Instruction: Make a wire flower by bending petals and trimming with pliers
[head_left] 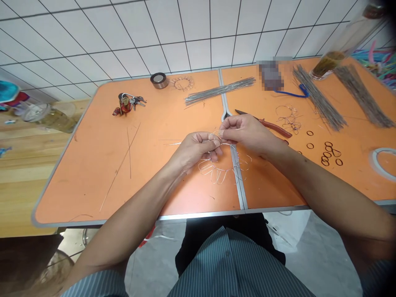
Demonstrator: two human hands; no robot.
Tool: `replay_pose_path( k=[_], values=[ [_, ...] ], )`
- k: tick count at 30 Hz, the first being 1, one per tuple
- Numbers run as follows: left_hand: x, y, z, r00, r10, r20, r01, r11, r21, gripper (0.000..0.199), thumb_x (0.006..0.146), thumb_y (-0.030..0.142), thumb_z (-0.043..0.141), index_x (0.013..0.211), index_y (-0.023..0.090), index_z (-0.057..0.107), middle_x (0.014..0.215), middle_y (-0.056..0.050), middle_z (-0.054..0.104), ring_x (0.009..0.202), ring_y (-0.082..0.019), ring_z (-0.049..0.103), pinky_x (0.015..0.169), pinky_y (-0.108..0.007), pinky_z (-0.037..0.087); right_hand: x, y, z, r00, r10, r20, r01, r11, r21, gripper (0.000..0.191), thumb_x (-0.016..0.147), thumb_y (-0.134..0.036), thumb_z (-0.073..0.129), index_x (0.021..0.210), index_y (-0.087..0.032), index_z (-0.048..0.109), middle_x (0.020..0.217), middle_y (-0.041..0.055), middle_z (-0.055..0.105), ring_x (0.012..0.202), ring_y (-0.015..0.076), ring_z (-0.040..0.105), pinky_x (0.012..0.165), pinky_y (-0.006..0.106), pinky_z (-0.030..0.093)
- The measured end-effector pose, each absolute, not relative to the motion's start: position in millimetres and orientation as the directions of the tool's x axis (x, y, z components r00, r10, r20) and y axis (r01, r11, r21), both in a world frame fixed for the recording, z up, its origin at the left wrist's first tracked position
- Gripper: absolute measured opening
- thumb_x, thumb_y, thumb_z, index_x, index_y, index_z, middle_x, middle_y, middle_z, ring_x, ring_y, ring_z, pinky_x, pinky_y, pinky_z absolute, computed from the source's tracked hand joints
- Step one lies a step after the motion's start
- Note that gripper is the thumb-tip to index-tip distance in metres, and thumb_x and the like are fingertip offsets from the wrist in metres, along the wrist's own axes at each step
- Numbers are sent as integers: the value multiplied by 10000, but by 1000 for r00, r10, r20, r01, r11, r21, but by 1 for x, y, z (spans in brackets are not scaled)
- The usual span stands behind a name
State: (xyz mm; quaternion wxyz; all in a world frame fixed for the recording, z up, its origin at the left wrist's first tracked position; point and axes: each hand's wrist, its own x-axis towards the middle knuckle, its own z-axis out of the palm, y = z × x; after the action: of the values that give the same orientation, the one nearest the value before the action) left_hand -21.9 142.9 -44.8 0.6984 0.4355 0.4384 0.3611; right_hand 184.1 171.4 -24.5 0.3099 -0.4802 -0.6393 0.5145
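Observation:
A ring of thin wire with petal-like loops [218, 175] hangs over the table's middle seam, its loops fanning toward me. My left hand [199, 149] pinches the ring at its upper left, thumb over fingers. At the top of the ring, my right hand [243, 131] has thumb and forefinger closed on a fine wire end, close to the left fingertips. Straight wire ends stick out to the left of my left hand. Just behind my right hand lie pliers [276, 128] with red handles, partly covered by the hand.
A bundle of straight wires [219, 90] lies behind the hands, with a tape roll [159, 80] and keys [128, 103] to its left. At right are more wire bundles [320, 99], small dark rings [328, 152] and a tall glass container [324, 66]. Loose wires [120, 167] lie at left.

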Motion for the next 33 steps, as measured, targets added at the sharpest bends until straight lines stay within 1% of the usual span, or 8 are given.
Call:
replay_pose_path(
  k=[5, 13, 17, 20, 23, 25, 28, 33],
  values=[
    [-21, 142, -44, 362, 874, -325, -138, 395, 908, 132, 871, 192, 841, 772, 135, 775, 718, -51, 761, 534, -89, 649, 571, -201, 552, 183, 170, -25, -350, 934, -74, 276, 27, -961, 105, 836, -182, 783, 755, -229, 737, 733, 13, 669, 674, 153, 558, 627, 327, 403],
    [-19, 141, -44, 362, 873, -326, -147, 399, 905, 123, 842, 216, 871, 798, 140, 785, 715, -43, 748, 548, -90, 638, 579, -211, 549, 180, 166, -17, -295, 951, -89, 325, 13, -946, 143, 837, -202, 827, 721, -218, 745, 800, 26, 714, 780, 178, 621, 711, 338, 451],
    [-19, 142, -43, 327, 892, -313, -164, 380, 910, 141, 815, 215, 876, 775, 141, 762, 703, -33, 738, 528, -92, 630, 564, -217, 540, 182, 167, -18, -354, 933, -61, 286, 46, -957, 130, 891, -262, 822, 784, -218, 762, 854, 33, 746, 814, 183, 642, 715, 328, 473],
    [-21, 144, -45, 266, 924, -276, -197, 332, 922, 148, 818, 248, 872, 809, 149, 762, 733, -31, 755, 537, -95, 644, 564, -215, 535, 183, 165, -15, -359, 931, -62, 281, 45, -959, 105, 941, -295, 792, 868, -228, 757, 838, 20, 730, 767, 168, 632, 706, 322, 497],
    [-22, 145, -47, 200, 949, -243, -232, 287, 929, 151, 835, 272, 862, 840, 158, 763, 763, -30, 773, 550, -93, 654, 572, -208, 538, 183, 163, -15, -318, 945, -81, 303, 20, -953, 77, 919, -281, 815, 919, -230, 756, 850, 28, 748, 784, 183, 670, 718, 333, 523],
    [-22, 145, -47, 177, 956, -235, -247, 274, 929, 148, 837, 272, 858, 840, 161, 761, 771, -30, 778, 557, -94, 658, 580, -210, 547, 182, 162, -17, -299, 953, -57, 329, 46, -943, 88, 899, -280, 831, 922, -226, 765, 879, 41, 768, 824, 200, 698, 729, 341, 530],
    [-21, 145, -47, 159, 961, -228, -250, 262, 932, 149, 845, 285, 857, 872, 163, 775, 785, -28, 785, 553, -91, 662, 576, -207, 546, 179, 160, -18, -276, 961, -22, 372, 86, -924, 101, 895, -297, 829, 922, -214, 778, 901, 52, 788, 843, 209, 712, 729, 347, 526],
    [-21, 146, -48, 165, 964, -210, -252, 247, 936, 142, 868, 295, 845, 895, 170, 784, 807, -19, 796, 546, -82, 675, 568, -191, 540, 176, 157, -12, -264, 963, -51, 432, 71, -899, 143, 905, -332, 818, 880, -195, 787, 853, 55, 782, 764, 189, 667, 653, 334, 465]
  ],
)
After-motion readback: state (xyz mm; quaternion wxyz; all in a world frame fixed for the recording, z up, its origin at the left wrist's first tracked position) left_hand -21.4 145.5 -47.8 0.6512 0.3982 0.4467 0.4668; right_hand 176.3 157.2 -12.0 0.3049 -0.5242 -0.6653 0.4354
